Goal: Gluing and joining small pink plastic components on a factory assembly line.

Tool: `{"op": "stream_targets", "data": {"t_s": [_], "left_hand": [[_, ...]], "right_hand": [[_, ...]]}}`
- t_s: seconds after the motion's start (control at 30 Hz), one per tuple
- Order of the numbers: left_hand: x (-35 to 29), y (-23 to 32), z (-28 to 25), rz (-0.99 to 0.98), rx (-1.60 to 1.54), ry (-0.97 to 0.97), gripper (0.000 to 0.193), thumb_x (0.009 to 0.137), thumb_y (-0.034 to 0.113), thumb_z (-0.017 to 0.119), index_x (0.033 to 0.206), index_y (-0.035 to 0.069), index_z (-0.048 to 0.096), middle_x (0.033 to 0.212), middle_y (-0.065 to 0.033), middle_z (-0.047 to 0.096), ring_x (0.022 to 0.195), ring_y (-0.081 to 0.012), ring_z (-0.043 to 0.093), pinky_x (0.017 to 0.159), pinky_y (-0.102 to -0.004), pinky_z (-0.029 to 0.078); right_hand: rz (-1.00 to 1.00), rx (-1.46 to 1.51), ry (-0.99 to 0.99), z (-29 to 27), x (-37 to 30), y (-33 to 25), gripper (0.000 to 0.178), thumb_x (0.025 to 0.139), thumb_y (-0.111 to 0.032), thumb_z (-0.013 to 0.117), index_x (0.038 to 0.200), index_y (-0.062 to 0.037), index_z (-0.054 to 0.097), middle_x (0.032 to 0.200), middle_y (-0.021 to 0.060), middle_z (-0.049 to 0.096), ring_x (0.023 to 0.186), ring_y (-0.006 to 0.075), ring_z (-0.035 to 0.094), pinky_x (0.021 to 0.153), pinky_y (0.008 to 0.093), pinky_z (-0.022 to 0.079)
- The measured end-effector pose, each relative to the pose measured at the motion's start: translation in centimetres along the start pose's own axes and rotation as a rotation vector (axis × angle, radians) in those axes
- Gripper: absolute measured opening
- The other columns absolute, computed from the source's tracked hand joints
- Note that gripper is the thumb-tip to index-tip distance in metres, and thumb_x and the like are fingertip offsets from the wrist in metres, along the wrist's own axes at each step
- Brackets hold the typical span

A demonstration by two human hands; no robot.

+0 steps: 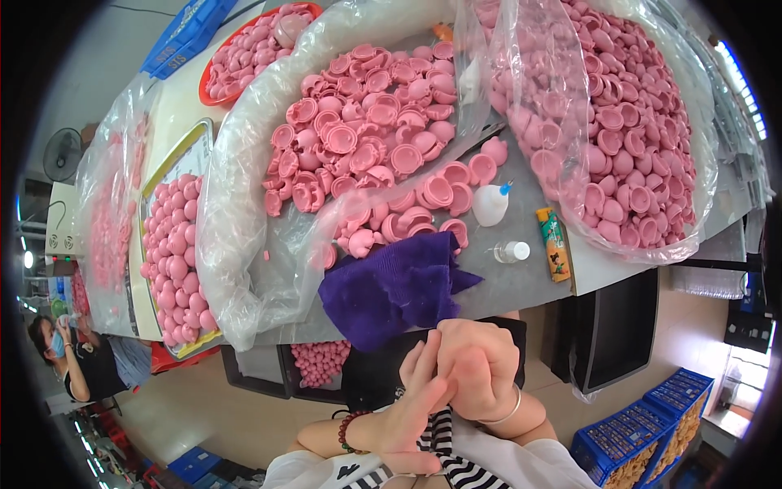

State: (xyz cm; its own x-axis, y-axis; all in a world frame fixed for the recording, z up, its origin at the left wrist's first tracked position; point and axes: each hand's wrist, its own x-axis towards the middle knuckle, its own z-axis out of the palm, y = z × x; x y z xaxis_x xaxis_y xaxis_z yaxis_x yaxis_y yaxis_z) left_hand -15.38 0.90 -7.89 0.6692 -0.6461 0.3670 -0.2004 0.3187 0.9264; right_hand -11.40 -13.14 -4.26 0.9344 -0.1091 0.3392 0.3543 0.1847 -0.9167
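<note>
Meeting just on the near side of the purple cloth [387, 285], the left hand [407, 413] and right hand [479, 371] touch! Left fingers reach out nearly straight, a little parted; right fingers curl inward, and whether anything small sits between them, I can't tell. The cloth lies bunched at the near edge of the counter [505, 285], pink half-shells [406, 159] just beyond it. It looks light, soft, limp, hardly slippery; that loose corner on its right should pinch up easily.
</note>
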Motion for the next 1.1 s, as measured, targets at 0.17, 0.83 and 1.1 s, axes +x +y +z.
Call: {"op": "stream_targets", "data": {"t_s": [0.17, 0.83, 1.1], "left_hand": [[2.1, 0.2, 1.2, 0.18, -0.265, 0.094, 0.08, 0.084, 0.049, 0.043, 0.14, 0.008, 0.001, 0.137, -0.0353, 0.002, 0.13, -0.0413, -0.013, 0.1, -0.0506, -0.011], [13.0, 0.8, -2.7, 0.162, 1.054, 0.208, 0.046, 0.064, 0.02, 0.069, 0.104, 0.003, 0.055, 0.093, -0.0038, 0.058, 0.081, -0.0193, 0.051, 0.07, -0.0314, 0.038], [13.8, -3.3, -1.7, 0.015, 1.043, 0.271, 0.028, 0.062, 0.023, 0.07, 0.084, 0.01, 0.06, 0.076, -0.0001, 0.054, 0.076, -0.0182, 0.048, 0.066, -0.0305, 0.034]], "right_hand": [[0.014, 0.339, 0.082, 1.3, -2.1, -0.1, 0.028, 0.089, -0.026, 0.048, 0.088, 0.0015, 0.053, 0.063, 0.003, 0.052, 0.058, 0.0124, 0.046, 0.055, 0.0231, 0.038], [-0.167, -1.205, -0.392, -8.0, 4.9, -4.7, 0.034, 0.067, 0.002, 0.058, 0.1, -0.0043, 0.058, 0.08, 0.0081, 0.05, 0.071, 0.0239, 0.05, 0.062, 0.0318, 0.043], [-0.119, -1.324, -0.512, -8.6, 6.4, -5.1, 0.019, 0.07, -0.007, 0.06, 0.088, -0.0029, 0.055, 0.072, 0.0092, 0.051, 0.067, 0.0246, 0.053, 0.058, 0.0329, 0.043]]}}
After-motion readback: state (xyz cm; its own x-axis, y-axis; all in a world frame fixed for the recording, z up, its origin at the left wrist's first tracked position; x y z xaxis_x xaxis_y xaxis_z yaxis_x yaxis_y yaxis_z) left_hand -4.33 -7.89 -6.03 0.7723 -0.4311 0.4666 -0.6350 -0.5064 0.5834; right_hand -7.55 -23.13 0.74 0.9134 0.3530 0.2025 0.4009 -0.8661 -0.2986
